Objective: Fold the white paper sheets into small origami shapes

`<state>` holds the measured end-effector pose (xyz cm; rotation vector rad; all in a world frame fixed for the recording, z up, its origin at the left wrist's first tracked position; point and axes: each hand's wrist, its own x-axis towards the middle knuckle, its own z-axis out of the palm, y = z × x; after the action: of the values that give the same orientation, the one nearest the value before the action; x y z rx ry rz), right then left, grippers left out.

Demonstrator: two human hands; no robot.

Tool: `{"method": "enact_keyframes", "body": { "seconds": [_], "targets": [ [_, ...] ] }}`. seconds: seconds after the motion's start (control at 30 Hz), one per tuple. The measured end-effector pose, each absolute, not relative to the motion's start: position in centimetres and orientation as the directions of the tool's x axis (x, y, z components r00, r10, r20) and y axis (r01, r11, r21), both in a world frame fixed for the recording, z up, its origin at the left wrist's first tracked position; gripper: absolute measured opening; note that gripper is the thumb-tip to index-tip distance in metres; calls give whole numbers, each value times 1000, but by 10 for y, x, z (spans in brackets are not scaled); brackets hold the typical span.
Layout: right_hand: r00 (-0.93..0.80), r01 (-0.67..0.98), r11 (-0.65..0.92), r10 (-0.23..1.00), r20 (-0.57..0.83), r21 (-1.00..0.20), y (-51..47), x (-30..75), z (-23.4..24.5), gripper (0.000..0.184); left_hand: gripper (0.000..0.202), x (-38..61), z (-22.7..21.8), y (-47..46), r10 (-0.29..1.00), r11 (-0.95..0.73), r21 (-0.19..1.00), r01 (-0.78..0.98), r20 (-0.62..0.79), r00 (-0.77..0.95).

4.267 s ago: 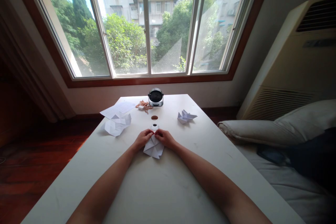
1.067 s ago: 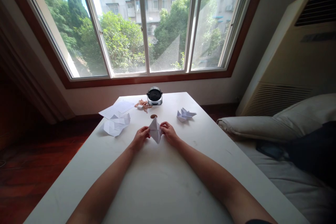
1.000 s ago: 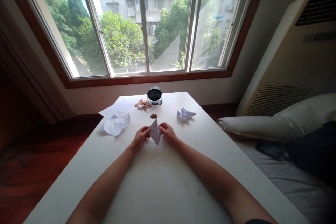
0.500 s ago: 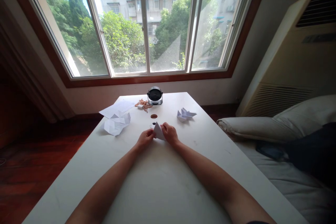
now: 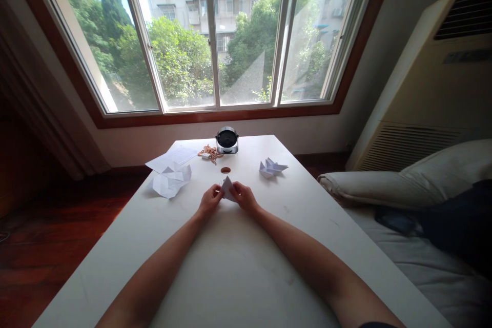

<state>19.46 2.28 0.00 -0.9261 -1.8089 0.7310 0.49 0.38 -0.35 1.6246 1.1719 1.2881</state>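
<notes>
A small white folded paper (image 5: 228, 190), its top coming to a point, is held just over the white table (image 5: 215, 261). My left hand (image 5: 211, 198) grips its left edge, fingers closed. On the opposite side my right hand (image 5: 243, 196) pinches the right edge between thumb and fingers. Beyond the hands, a round hole (image 5: 225, 170) shows in the tabletop. A folded paper piece with pointed tips (image 5: 272, 167) lies to the right. Creased, partly opened paper (image 5: 171, 180) rests to the left, beside a flat sheet (image 5: 172, 158).
At the table's far end stands a round black device with a silver rim (image 5: 227, 140). An orange-brown cord with a white plug (image 5: 208, 154) lies next to it. A padded seat (image 5: 384, 236) with a dark phone-like object (image 5: 397, 220) is on the right.
My right hand has moved slightly left and down along the paper. The folded paper has shifted a little left and turned, and now covers the small round item behind it.
</notes>
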Motion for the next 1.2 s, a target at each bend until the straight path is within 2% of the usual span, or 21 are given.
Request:
{"method": "enact_keyframes", "body": {
  "seconds": [0.13, 0.23, 0.5, 0.6, 0.83, 1.0, 1.2],
  "targets": [
    [-256, 265, 508, 857, 448, -820, 24, 195, 0, 25, 37, 4, -3, 4, 960, -279, 955, 101, 275, 52],
    [-280, 281, 510, 854, 439, -813, 22, 196, 2, 27, 37, 3, -3, 4, 962, -253, 965, 65, 244, 121],
    [-252, 398, 498, 867, 430, -770, 21, 196, 3, 34, 32, 5, 0, -2, 956, -276, 930, 245, 240, 167],
    [-231, 395, 499, 867, 443, -772, 20, 197, 3, 40, 33, 8, 5, -6, 942, -294, 913, 282, 226, 250],
    [-161, 384, 484, 874, 459, -786, 18, 197, 7, 52, 35, 13, 10, -11, 926, -303, 914, 271, 214, 312],
    [-89, 353, 465, 881, 465, -812, 18, 197, 8, 49, 35, 12, 8, -10, 912, -319, 899, 301, 205, 355],
    [-122, 315, 457, 889, 442, -832, 22, 197, 3, 43, 37, 13, 5, -8, 918, -264, 936, 234, 170, 358]
  ]
}}
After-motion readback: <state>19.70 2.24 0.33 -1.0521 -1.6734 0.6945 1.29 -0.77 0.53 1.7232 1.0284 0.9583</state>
